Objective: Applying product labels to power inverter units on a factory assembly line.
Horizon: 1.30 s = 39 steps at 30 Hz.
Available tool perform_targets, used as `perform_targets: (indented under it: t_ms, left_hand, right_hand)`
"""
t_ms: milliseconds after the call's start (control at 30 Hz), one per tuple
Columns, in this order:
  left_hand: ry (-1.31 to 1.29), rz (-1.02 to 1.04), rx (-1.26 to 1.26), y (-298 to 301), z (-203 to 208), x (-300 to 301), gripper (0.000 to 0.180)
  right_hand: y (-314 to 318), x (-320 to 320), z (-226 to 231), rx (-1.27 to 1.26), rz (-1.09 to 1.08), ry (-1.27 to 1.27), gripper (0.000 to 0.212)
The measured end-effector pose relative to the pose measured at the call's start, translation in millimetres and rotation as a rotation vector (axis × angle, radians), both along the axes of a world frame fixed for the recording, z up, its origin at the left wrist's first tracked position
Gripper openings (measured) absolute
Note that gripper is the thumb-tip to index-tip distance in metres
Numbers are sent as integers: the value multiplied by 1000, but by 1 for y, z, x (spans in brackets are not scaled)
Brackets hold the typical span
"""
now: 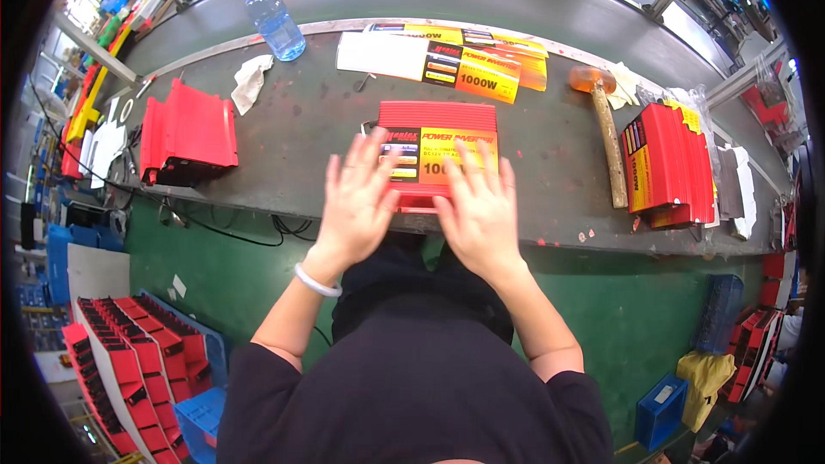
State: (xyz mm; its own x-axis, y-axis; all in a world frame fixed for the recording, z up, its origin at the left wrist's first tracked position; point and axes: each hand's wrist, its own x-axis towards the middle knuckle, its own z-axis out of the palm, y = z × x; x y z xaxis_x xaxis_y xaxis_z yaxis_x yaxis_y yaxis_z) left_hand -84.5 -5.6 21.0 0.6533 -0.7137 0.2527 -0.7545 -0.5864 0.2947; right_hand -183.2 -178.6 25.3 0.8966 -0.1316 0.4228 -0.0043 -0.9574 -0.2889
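A red ribbed inverter (436, 110) lies near the front edge of the workbench, straight ahead of me. On its upper face is a yellow, black and red label (434, 148). My left hand (359, 202), with a white bangle at the wrist, rests flat over the left part of the label. Over its right part lies my right hand (477, 210), palm down. Both hands have their fingers stretched out and spread, slightly blurred at the tips, and hold nothing. The palms hide the case's lower corners.
Label sheets (477, 69) lie behind the inverter. At left stand a red case (187, 133), a crumpled cloth (251, 83) and a water bottle (277, 26). A mallet (610, 137) and labelled red inverters (675, 167) are at right. Red cases (146, 361) fill the lower left.
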Motion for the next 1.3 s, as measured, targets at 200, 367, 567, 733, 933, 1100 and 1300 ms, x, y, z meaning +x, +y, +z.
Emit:
perform_targets:
  t_ms: [200, 367, 567, 733, 933, 1100, 1300]
  left_hand:
    - [-65, -70, 28, 1, -7, -7, 49]
    - [-50, 121, -29, 23, -28, -4, 52]
    - [167, 127, -477, 30, -43, 9, 42]
    - [922, 68, -830, -10, -38, 39, 46]
    - [1031, -64, -1014, -25, -22, 30, 41]
    - [982, -360, -926, -63, 8, 37, 37]
    - [671, -601, -554, -161, 10, 68, 26]
  right_hand:
    - [-2, 28, -18, -36, 170, 127, 63]
    - [-39, 20, -18, -63, -40, 212, 70]
    - [-74, 13, -47, 448, -225, 42, 57]
    - [-81, 32, -66, 747, -170, 176, 57]
    - [-53, -5, -37, 1216, -61, 85, 63]
    - [-68, -41, -23, 1605, -14, -278, 78]
    - [-94, -102, -13, 1455, -192, -459, 76]
